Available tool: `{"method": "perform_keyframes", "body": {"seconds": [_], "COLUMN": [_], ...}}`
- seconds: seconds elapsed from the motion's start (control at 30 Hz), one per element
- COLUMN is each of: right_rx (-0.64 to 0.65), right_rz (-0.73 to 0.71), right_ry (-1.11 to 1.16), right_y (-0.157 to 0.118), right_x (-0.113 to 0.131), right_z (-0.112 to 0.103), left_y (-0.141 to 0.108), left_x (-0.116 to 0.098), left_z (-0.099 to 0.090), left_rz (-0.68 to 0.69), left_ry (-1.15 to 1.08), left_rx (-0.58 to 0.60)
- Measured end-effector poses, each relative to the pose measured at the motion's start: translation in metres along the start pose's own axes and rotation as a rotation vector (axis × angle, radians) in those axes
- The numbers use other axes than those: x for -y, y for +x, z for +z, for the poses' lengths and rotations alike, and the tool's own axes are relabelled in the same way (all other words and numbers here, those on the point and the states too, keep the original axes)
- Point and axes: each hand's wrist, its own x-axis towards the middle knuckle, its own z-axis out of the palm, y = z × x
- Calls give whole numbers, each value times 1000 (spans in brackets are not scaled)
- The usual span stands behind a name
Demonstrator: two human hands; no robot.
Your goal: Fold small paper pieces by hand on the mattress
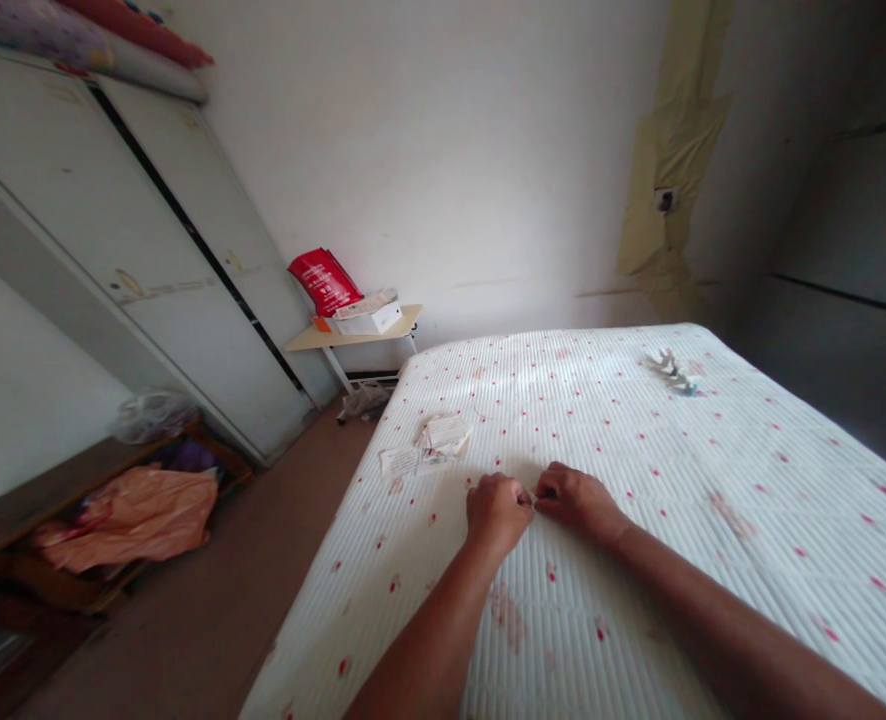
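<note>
My left hand (498,508) and my right hand (576,502) are close together just above the white striped bed cover (563,620) with red spots. The fingers of both are pinched closed, with the fingertips facing each other. A tiny pale bit shows between them, too small to name. Beyond my left hand lies a small pile of printed paper pieces (443,436). Farther off to the right, a row of small whitish objects (672,372) rests on the cover; their kind is unclear.
A small table (353,338) by the wall holds a red bag (325,282) and a white box (372,314). Grey cabinets (150,230) stand at left, near a wooden bench (38,470) with an orange plastic bag (132,515). A socket (666,199) is on the wall.
</note>
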Motion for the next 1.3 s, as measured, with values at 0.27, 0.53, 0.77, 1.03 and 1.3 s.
{"method": "perform_keyframes", "body": {"seconds": [0.27,0.53,0.77,1.03,1.3], "right_rx": [49,39,30,21,13], "right_rz": [-20,38,31,-33,-26], "right_ry": [93,62,93,166,142], "right_y": [0,2,1,-1,-7], "right_x": [-2,-1,0,-7,-1], "right_z": [-8,-3,-4,-5,-4], "left_y": [-2,-2,0,-5,-12], "left_x": [0,0,1,4,11], "left_z": [1,-1,1,4,10], "left_rz": [8,9,10,38,72], "left_ry": [-10,-34,-43,-89,-196], "left_rx": [-27,-19,-28,-71,-160]}}
